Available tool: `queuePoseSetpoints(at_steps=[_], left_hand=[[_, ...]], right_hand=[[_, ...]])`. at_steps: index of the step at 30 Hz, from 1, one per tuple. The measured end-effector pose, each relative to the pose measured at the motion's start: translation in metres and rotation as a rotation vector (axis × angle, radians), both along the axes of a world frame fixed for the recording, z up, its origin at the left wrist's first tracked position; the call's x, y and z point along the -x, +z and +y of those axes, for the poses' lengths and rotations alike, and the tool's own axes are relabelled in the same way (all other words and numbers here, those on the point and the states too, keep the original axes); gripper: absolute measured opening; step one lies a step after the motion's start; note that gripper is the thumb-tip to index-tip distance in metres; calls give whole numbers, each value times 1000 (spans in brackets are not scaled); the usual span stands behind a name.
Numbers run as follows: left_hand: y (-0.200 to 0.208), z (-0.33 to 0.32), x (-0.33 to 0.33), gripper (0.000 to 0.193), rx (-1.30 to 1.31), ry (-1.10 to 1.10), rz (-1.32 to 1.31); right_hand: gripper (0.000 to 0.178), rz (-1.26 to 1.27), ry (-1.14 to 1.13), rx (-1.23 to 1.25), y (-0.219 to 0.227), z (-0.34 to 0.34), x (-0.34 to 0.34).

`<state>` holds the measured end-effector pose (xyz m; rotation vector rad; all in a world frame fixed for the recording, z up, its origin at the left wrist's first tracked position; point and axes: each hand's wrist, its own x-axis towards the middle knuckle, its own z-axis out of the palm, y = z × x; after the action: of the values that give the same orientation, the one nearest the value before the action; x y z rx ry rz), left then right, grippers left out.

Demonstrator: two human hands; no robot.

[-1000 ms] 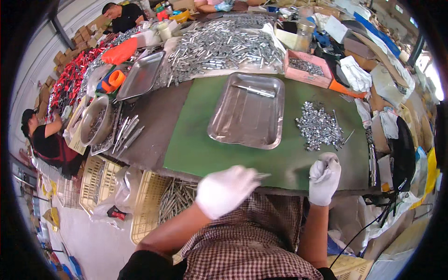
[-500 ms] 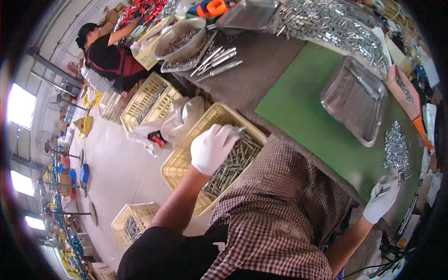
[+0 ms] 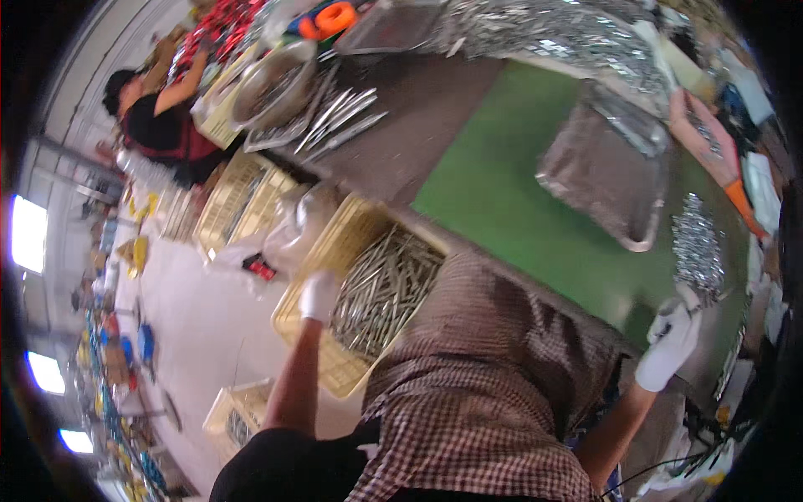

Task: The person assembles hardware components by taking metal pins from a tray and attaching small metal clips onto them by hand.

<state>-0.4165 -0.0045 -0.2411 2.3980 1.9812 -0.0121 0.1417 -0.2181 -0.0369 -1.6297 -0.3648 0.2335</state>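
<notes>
A cream plastic crate (image 3: 339,372) beside my lap holds many slim metal rods (image 3: 385,289). My left hand (image 3: 319,297), in a white glove, is inside the crate's left part, next to the rods. Motion smears it and its fingers do not show. At the right, my white-gloved right hand (image 3: 672,345) is over the near edge of the green mat (image 3: 493,159), close to a heap of small shiny metal parts (image 3: 698,243). Its fingers are curled inward, with a small dark spot among them that I cannot make out. A metal tray (image 3: 606,180) with a long silvery piece in it lies on the mat.
A large pile of metal pieces (image 3: 552,33) spreads along the far side. Silver rods (image 3: 339,117) lie by a bowl (image 3: 272,88) at far left. A pink box (image 3: 707,138) stands at right. Another crate (image 3: 238,197) sits on the floor. A co-worker (image 3: 163,125) works beyond.
My left hand has moved off the rods toward the crate's left wall, and more of the rods show. My right hand has shifted little. The whole view has swung slightly.
</notes>
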Motion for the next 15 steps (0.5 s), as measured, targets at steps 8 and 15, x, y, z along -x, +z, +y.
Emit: queuePoseSetpoints(at_steps=[8, 15], left_hand=[[272, 63, -331, 21, -410, -956, -632], [237, 79, -559, 25, -299, -1306, -335]], right_hand=[[24, -147, 26, 26, -2, -8, 3], [18, -200, -61, 194, 1, -7, 2]])
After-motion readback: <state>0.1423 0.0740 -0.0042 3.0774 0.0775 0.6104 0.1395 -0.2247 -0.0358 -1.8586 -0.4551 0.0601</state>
